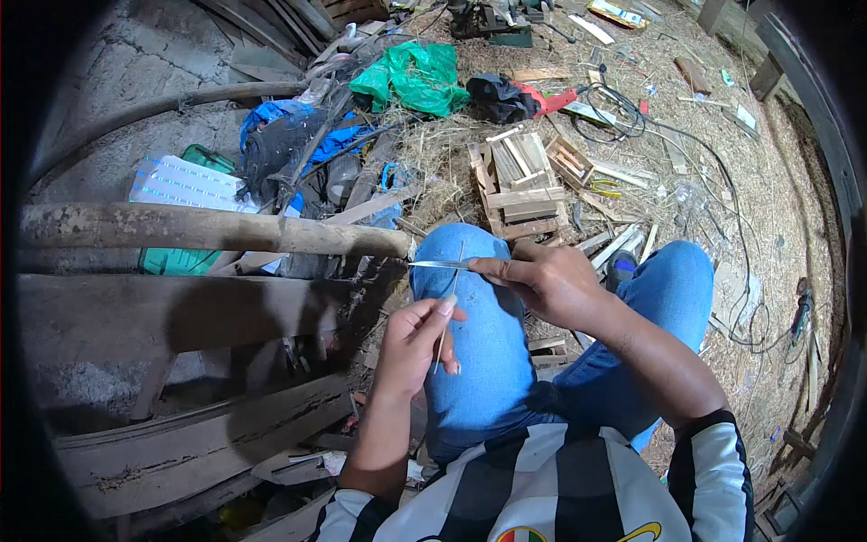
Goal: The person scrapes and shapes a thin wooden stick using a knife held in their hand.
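Note:
My left hand (420, 339) pinches a thin light-coloured stick (441, 348) between thumb and fingers, over my left knee. The stick runs upright in view, its upper end reaching past the blade. In my right hand (555, 282) is a knife (440, 265), its handle hidden in my fist and its blade pointing left. The blade crosses the stick above my left fingers; whether it presses into it I cannot tell. Under both hands is my left leg in blue jeans (488, 370).
A wooden pole (217, 228) and a wooden bench (172, 312) stand at my left. Ahead lie a small wooden crate (524, 185), a green plastic bag (415, 77), a red power tool (549, 101), pliers (603, 188) and a black cable (700, 154) on straw-strewn ground.

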Action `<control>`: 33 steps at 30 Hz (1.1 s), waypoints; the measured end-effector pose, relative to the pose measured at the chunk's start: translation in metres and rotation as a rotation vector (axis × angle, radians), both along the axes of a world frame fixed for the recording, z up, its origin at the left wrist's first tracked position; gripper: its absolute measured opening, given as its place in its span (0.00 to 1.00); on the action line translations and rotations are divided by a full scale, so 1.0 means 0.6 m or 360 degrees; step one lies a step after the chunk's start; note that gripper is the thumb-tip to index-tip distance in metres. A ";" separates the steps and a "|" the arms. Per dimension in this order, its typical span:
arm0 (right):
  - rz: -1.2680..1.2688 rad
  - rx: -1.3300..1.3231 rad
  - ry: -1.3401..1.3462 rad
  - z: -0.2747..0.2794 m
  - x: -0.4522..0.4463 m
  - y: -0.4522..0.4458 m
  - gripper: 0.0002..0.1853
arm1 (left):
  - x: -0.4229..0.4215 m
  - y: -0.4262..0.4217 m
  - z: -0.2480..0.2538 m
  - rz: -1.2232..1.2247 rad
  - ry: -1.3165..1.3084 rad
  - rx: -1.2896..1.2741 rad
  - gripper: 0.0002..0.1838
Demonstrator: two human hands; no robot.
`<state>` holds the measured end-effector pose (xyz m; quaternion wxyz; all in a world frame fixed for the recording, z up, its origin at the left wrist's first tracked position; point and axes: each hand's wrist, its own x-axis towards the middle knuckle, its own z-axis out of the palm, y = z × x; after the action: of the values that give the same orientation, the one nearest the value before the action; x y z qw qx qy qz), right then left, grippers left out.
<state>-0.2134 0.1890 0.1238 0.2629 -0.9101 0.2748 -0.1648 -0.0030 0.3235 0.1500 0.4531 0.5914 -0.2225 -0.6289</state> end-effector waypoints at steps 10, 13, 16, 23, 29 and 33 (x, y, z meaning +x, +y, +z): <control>-0.0085 -0.0005 0.0040 -0.002 -0.005 -0.023 0.29 | 0.002 0.002 -0.016 -0.0019 -0.0123 -0.0076 0.18; -0.0264 -0.0030 0.0091 -0.013 -0.013 -0.043 0.24 | 0.007 0.013 -0.016 -0.0015 -0.0047 -0.0073 0.19; -0.0194 -0.0021 -0.0071 -0.007 -0.017 -0.038 0.24 | 0.008 0.017 -0.014 -0.0033 0.0004 -0.0061 0.19; 0.0030 0.0044 -0.0016 0.000 0.002 -0.004 0.31 | 0.005 0.010 -0.012 -0.0095 0.0019 -0.0033 0.19; -0.0001 -0.0021 0.0002 -0.004 -0.004 -0.011 0.30 | 0.002 0.009 -0.012 -0.0046 0.0009 -0.0051 0.19; -0.0070 -0.0057 -0.0113 -0.016 -0.014 -0.018 0.26 | -0.001 0.009 -0.013 -0.0032 -0.0027 -0.0041 0.19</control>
<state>-0.2216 0.1783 0.1142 0.2526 -0.9019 0.2823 -0.2076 -0.0034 0.3291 0.1420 0.4525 0.5885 -0.2403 -0.6255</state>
